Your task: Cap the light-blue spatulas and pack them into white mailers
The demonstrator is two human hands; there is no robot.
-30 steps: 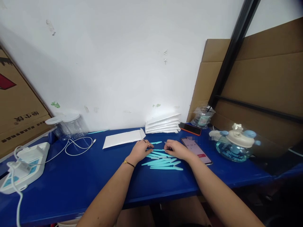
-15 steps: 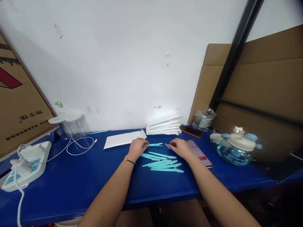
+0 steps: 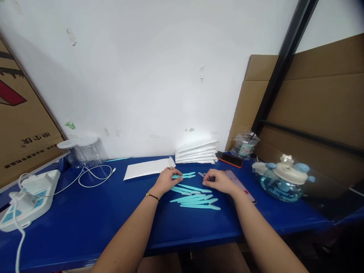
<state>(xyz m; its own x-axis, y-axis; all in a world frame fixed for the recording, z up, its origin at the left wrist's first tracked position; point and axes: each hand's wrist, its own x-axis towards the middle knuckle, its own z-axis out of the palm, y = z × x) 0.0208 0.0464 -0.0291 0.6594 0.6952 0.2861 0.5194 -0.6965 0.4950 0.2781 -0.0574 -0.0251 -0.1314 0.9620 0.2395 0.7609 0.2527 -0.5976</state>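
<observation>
Since the earlier frame the right hand (image 3: 218,180) has drawn in toward the left hand (image 3: 167,179), and both now sit closer to the blue sticks (image 3: 196,198). At the left fingertips two sticks (image 3: 186,175) are set apart, pinched at their ends. The larger share lies fanned on the table (image 3: 85,220) just below both sets of fingers. Both forearms reach forward with palms down, and the right fingers are curled together beside a pale stick (image 3: 201,174), grip indeterminate.

Turquoise sticks (image 3: 196,197) — blue table (image 3: 85,220) — white envelope (image 3: 146,167).
</observation>
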